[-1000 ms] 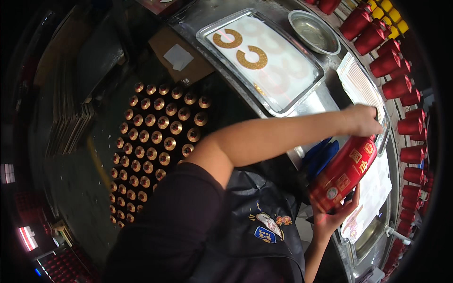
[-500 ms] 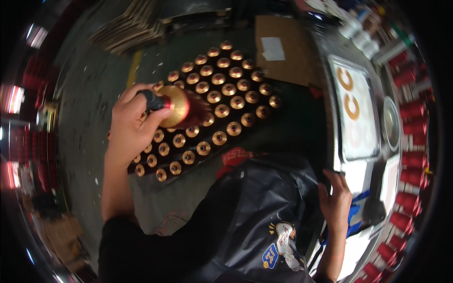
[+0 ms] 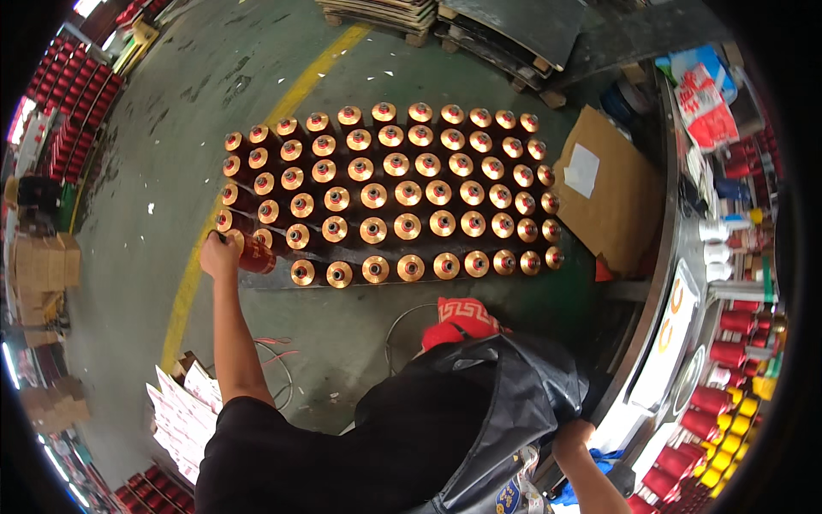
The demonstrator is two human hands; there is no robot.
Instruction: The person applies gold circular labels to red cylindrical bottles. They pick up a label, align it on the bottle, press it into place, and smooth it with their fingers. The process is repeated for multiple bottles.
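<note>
My left hand [image 3: 221, 254] is closed round the black neck of a red bottle-like cylinder [image 3: 257, 256] with a gold cone-shaped top. It holds this tilted piece at the near left corner of a large block of similar gold-topped cylinders [image 3: 408, 227]. These stand upright in rows, low by the floor, each with a dark tip on its cone. At the lower right, my right hand [image 3: 572, 439] is beside the black apron [image 3: 539, 377] and the bench. Its fingers are bent out of sight, so whether it grips anything does not show.
A metal-edged bench [image 3: 638, 343] runs along my right, bearing a white tray [image 3: 658, 364] with orange-gold rings. Behind it are red and yellow parts [image 3: 732, 437]. Cardboard [image 3: 612, 193] leans near the block's right end. Pallets [image 3: 505, 43] lie beyond; a yellow line [image 3: 317, 73] crosses the floor.
My left hand has lowered the cylinder from above the block to its near left corner. My right hand has drawn back from the bench edge beside the tray. The view has swung and widened.
</note>
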